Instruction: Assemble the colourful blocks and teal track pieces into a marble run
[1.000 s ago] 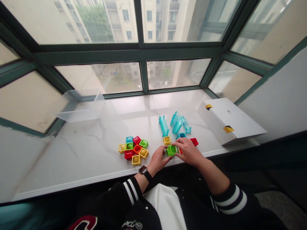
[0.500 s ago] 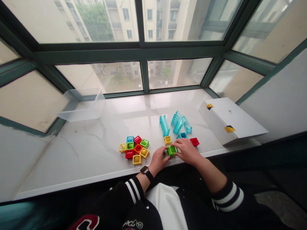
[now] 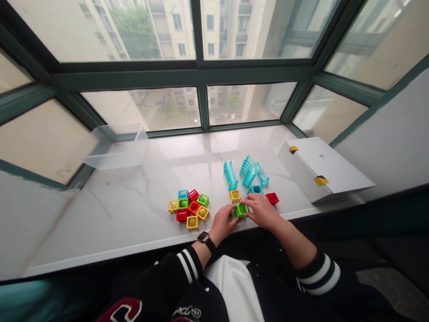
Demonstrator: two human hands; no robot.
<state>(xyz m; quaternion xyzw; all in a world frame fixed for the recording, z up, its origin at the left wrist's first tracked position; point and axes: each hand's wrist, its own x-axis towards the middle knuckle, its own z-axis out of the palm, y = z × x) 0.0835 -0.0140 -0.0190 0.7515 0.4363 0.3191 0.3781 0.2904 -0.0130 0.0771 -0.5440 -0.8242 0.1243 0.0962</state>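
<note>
Between my two hands is a green hollow block [image 3: 240,210], close to the front edge of the ledge. My left hand [image 3: 224,220], with a watch on its wrist, grips the block's left side. Fingers of my right hand [image 3: 263,212] close on its right side. Just behind it sits a yellow block [image 3: 235,196]. A blue block [image 3: 255,190] is partly covered by my right hand, and a red block [image 3: 272,198] lies to the right. Beyond these are a straight clear-blue track piece [image 3: 231,175] and a curved one [image 3: 248,171].
To the left lies a cluster of several coloured blocks, including an orange block [image 3: 193,207]. A clear plastic bin [image 3: 130,157] stands at the back left. A white box [image 3: 325,165] with yellow-black tabs occupies the right. Window frames [image 3: 241,127] border the marble ledge [image 3: 117,223].
The view has shifted very slightly. Both hands stay on the green block with almost no visible movement.
</note>
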